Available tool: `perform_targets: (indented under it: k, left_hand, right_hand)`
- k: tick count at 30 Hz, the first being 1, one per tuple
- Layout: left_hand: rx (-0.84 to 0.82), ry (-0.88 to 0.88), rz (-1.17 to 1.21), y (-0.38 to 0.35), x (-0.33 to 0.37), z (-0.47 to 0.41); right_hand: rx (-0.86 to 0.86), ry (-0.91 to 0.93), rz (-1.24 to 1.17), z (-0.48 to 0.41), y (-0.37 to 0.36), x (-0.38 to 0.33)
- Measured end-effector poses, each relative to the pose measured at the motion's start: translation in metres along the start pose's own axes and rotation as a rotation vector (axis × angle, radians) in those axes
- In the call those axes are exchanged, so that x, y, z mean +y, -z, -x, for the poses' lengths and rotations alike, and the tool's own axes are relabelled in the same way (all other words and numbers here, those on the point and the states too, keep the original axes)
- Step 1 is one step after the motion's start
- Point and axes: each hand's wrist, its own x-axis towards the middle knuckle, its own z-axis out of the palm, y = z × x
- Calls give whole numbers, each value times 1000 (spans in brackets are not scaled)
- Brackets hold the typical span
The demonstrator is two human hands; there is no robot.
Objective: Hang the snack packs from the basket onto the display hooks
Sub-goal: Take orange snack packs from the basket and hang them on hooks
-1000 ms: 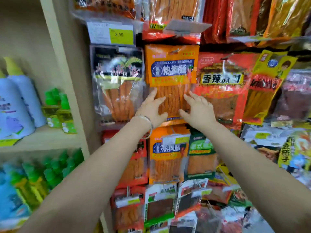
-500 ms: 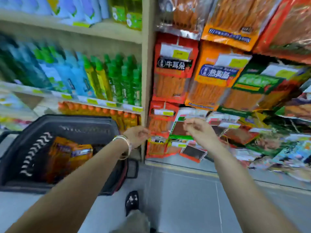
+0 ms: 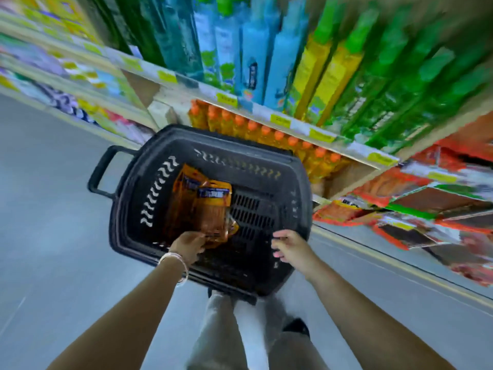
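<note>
A black plastic basket (image 3: 266,166) stands on the floor in front of me. Orange snack packs (image 3: 205,206) with blue labels lie inside it toward the left. My left hand (image 3: 188,245) is down in the basket, its fingers on the lower edge of the top pack; whether it grips the pack is unclear. My right hand (image 3: 289,247) hovers over the basket's right side with loosely curled fingers and holds nothing. The hanging snack display (image 3: 416,206) with red and orange packs is at the right, blurred.
Shelves with orange-capped bottles (image 3: 266,134) and tall blue and green bottles (image 3: 266,57) run behind the basket. The basket's handle (image 3: 100,169) sticks out to the left. Grey floor (image 3: 53,222) lies on both sides. My legs and a shoe (image 3: 296,327) are below the basket.
My view swung from the hanging display down to the basket. Both hands left the hung orange pack and dropped to the basket; the left now touches a pack inside.
</note>
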Motion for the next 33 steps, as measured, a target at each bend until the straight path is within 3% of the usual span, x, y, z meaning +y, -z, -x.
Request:
perform_targets:
  k: [3, 8, 20, 25, 30, 33]
  left_hand:
    - [-38, 96, 102, 22, 13, -36]
    - [-85, 139, 94, 35, 31, -103]
    - [-50, 223, 18, 49, 4, -183]
    - [-22, 137, 24, 47, 1, -189]
    - [-44, 111, -2, 44, 4, -185]
    - [-47, 105, 11, 44, 6, -184]
  right_hand:
    - [27, -90, 182, -44, -24, -16]
    - [-3, -97, 206, -116, -64, -41]
    - [-49, -344, -26, -241, -136, -14]
    - [69, -304, -164, -290, -155, -11]
    - [17, -303, -223, -310, -179, -4]
    - [108, -311, -315, -308, -189, 3]
